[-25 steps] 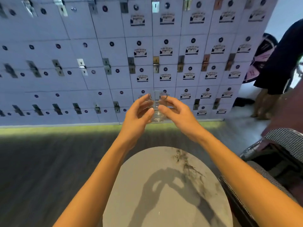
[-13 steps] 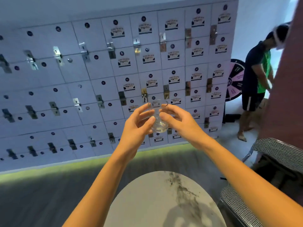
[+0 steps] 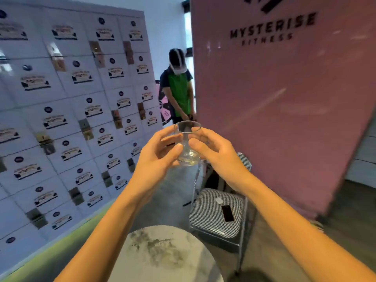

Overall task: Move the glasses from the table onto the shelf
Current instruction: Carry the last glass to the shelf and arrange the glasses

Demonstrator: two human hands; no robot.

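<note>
— So, what's at the far left?
— A wall of white lockers (image 3: 71, 119), with a label on each door.
— And the glass?
— Your left hand (image 3: 156, 159) and right hand (image 3: 217, 153) hold the clear glass (image 3: 186, 148) between them. It is upright, up in the air beyond the far edge of the round desk (image 3: 162, 259). The fingers (image 3: 162, 136) of each hand are curled, thumbs and fingertips pressing on its sides.
— Behind it?
— A person (image 3: 180, 92) in a green top stands past the rim.
— To the right?
— A checked chair (image 3: 215, 220) with a dark phone (image 3: 227, 213) on its seat, beside a pink wall (image 3: 284, 108).
</note>
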